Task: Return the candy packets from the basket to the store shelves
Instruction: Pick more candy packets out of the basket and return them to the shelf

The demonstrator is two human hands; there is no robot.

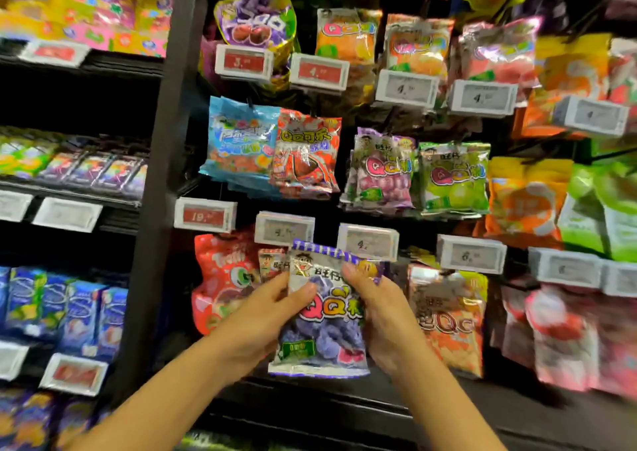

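Gripping the purple candy packet [320, 316] at both sides, both hands [256, 316] should align its top hole squarely with the hook.

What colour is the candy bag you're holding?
Mostly purple, with a silvery top, seen in the head view: candy packet.

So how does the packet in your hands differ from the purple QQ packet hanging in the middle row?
The held purple packet is gripped by the left hand and right hand; the hanging purple packet is on its peg, untouched. The held one shows dark bluish-purple fruit, the hanging one paler pink-purple. Both carry QQ lettering and a cartoon face.
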